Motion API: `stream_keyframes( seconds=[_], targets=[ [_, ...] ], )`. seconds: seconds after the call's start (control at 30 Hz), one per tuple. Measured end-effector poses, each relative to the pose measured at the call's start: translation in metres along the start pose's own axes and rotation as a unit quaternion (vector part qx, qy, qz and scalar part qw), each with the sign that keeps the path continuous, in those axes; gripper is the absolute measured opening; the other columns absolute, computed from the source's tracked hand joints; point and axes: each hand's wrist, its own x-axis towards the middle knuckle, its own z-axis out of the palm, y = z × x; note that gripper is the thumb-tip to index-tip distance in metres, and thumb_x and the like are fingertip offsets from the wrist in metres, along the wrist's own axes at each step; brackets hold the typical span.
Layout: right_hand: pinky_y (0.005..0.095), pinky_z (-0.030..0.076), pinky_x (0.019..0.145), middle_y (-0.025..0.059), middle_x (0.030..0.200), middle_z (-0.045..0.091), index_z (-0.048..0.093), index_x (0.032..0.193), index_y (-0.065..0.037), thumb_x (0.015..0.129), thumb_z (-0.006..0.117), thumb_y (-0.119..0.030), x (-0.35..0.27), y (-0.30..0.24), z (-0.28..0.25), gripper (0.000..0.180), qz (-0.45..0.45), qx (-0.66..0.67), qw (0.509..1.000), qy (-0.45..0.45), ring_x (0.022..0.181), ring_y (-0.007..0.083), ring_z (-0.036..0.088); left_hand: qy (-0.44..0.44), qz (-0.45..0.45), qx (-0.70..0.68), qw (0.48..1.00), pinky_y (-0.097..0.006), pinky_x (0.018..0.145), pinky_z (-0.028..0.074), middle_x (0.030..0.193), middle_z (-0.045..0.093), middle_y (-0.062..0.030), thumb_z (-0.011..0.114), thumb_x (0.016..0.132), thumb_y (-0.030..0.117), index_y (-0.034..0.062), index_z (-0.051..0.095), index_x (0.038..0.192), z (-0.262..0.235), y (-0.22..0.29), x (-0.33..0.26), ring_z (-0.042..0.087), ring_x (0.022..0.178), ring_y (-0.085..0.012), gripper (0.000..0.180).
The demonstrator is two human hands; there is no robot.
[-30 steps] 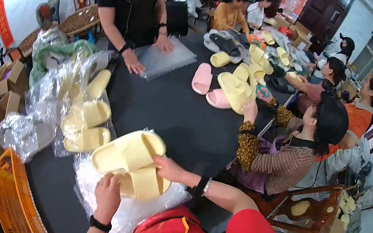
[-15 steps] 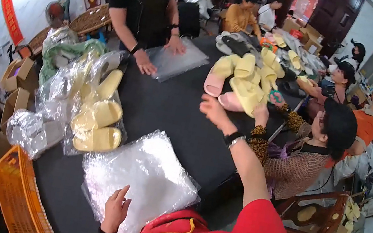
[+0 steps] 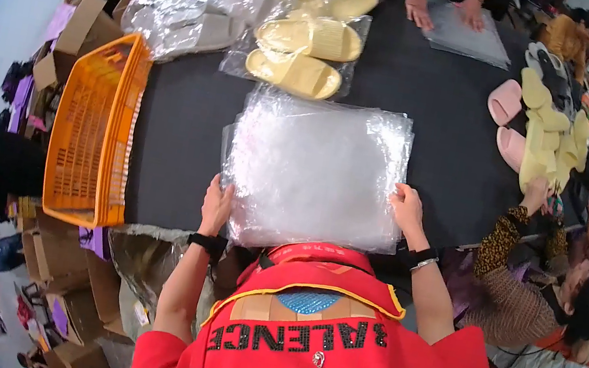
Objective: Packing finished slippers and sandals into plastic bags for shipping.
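A stack of clear plastic bags (image 3: 316, 172) lies on the black-covered table in front of me. Beside its left edge is my left hand (image 3: 215, 206), fingers pointing up and slightly apart, touching the stack's side. At the opposite edge, my right hand (image 3: 407, 209) has thumb and curled fingers closed on the sheets. Just beyond the stack, a yellow slipper (image 3: 294, 72) lies with another like it in clear wrapping. Grey bagged slippers (image 3: 181, 25) are to their left.
An orange plastic basket (image 3: 95, 139) stands at the table's left end. Pink slippers (image 3: 505, 102) and yellow slippers (image 3: 550, 149) are piled at right, near a co-worker's patterned sleeve (image 3: 504, 233). Across the table, another person's hands rest on more clear bags (image 3: 474, 39). Cardboard boxes (image 3: 83, 28) stand left.
My view has turned left and down. My right hand has come back from near the slippers to the bag stack's right edge. My left hand is now at its left edge.
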Motion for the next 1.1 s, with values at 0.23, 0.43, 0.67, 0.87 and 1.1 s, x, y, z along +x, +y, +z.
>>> stream_keyframes(
  seconds=[0.23,0.43,0.67,0.87,1.1],
  targets=[
    [0.0393,0.044,0.075,0.0103,0.097,0.055,0.057,0.103,-0.008,0.077,0.061,-0.031,-0.013,-0.011,0.013,0.036,0.037,-0.094,0.995,-0.003,0.088,0.0266,0.055,0.093,-0.002,-0.038,0.995,-0.038,0.078,0.041,0.092,0.057,-0.0102,0.056,0.08,0.025,0.0038,0.056,0.099,-0.013,0.016,-0.004,0.054,0.089,-0.0288,0.028],
    [0.0341,0.045,0.069,0.0106,0.085,0.059,0.059,0.093,-0.001,0.077,0.063,-0.022,-0.012,0.003,0.023,0.026,0.001,-0.016,1.0,0.004,0.078,0.0228,0.058,0.213,0.162,-0.033,0.963,-0.034,0.071,0.042,0.084,0.057,-0.01,0.055,0.079,0.011,0.0032,0.057,0.083,-0.029,0.05,0.007,0.055,0.082,-0.0251,0.009],
    [0.0282,0.045,0.063,0.0107,0.075,0.062,0.057,0.092,0.002,0.079,0.061,-0.015,-0.026,0.002,0.016,0.022,0.034,0.146,0.988,0.02,0.068,0.0159,0.058,0.127,0.082,-0.232,0.961,-0.03,0.057,0.046,0.072,0.058,-0.0093,0.049,0.087,0.015,0.001,0.05,0.093,-0.032,0.099,0.042,0.056,0.061,-0.0182,0.015],
    [0.0286,0.046,0.068,0.0114,0.082,0.063,0.056,0.095,0.003,0.08,0.06,-0.012,-0.023,0.027,0.022,0.021,0.05,0.123,0.99,0.041,0.073,0.0175,0.059,0.068,0.065,-0.162,0.982,-0.03,0.059,0.046,0.073,0.059,-0.0107,0.048,0.086,0.018,0.0,0.052,0.089,-0.001,0.073,0.066,0.057,0.06,-0.0202,0.018],
    [0.0239,0.044,0.068,0.0047,0.081,0.06,0.052,0.105,0.0,0.08,0.055,-0.003,-0.028,0.014,0.023,0.025,0.076,0.169,0.981,0.064,0.073,0.0111,0.055,0.059,0.091,-0.212,0.971,-0.029,0.064,0.047,0.078,0.06,-0.0095,0.054,0.083,0.016,0.0,0.054,0.092,-0.003,0.076,0.073,0.058,0.067,-0.0163,0.018]
  ],
)
